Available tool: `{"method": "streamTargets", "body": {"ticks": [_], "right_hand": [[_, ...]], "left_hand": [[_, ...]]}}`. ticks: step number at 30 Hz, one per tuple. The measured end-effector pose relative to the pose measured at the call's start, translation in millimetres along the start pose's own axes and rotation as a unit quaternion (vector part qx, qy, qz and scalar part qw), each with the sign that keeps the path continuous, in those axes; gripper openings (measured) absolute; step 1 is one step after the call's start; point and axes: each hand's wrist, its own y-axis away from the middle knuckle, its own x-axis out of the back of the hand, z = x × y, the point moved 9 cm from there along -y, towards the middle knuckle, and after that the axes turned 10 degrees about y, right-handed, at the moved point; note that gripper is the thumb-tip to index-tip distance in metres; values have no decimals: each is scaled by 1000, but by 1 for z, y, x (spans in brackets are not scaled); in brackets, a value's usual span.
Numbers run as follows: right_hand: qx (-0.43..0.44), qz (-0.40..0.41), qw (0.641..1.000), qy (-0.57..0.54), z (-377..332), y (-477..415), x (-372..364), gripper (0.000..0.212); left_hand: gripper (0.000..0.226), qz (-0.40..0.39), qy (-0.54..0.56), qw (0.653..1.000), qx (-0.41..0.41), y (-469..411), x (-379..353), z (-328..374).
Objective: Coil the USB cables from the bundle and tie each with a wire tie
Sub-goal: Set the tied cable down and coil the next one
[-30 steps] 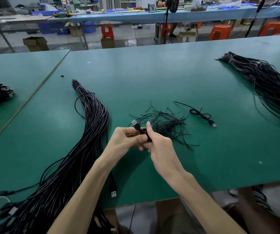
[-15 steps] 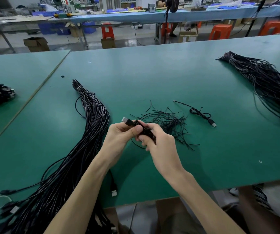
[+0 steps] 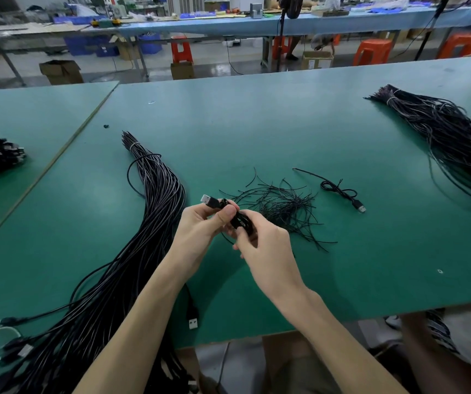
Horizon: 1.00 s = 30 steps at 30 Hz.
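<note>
A coiled black USB cable is held just above the green table, near its front middle. The left hand pinches it behind the silver plug, and the right hand curls its fingers round the coil's other side. Just beyond lies a loose pile of wire ties, with a tied cable to its right. The long bundle runs along the left. A label on a cardboard box behind is too small to read.

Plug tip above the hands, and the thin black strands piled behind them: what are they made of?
Plug tip: looks like bare metal, pale and shiny against its black, probably plastic, body. Strands: likely plastic-coated wire, matte black; they hold kinks and bends.
</note>
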Motion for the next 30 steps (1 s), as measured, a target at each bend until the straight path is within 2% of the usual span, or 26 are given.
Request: {"method": "streamTargets", "body": {"ticks": [2, 4, 6, 9, 13, 16, 18, 21, 23, 24, 26, 30], "right_hand": [[27, 1, 990, 140, -2, -1, -4, 50], [52, -8, 962, 267, -3, 1, -13, 58], [66, 3, 941, 333, -6, 1, -17, 62], [65, 19, 922, 382, -12, 4, -21, 72], [80, 25, 896, 436, -20, 7, -25, 86], [77, 7, 885, 458, -20, 7, -26, 94], [67, -36, 880, 468, -14, 8, -32, 91], [78, -70, 900, 422, -8, 8, -42, 60], [53, -86, 943, 316, -2, 5, -40, 29], [22, -104, 966, 235, 1, 3, -37, 26], [-5, -122, 989, 88, 3, 1, -34, 30], [-48, -156, 979, -120, 3, 7, -34, 24]], "left_hand": [[9, 12, -51, 999, -10, 0, 2, -2], [9, 17, -72, 997, -14, 0, 3, -4], [16, 25, -69, 997, -3, 1, 6, -6], [31, 35, -30, 998, 42, 2, 8, -13], [31, 51, 15, 995, 83, 5, 8, -19], [33, 48, 9, 995, 84, 5, 7, -17], [36, 46, -11, 995, 83, 6, 6, -16], [30, 39, -33, 994, 96, 8, 4, -16], [27, 37, -23, 994, 102, 8, 4, -16], [27, 37, -6, 994, 103, 8, 4, -16], [29, 33, 18, 994, 103, 7, 4, -16], [36, -16, 9, 995, 102, 9, -7, -11]]}}
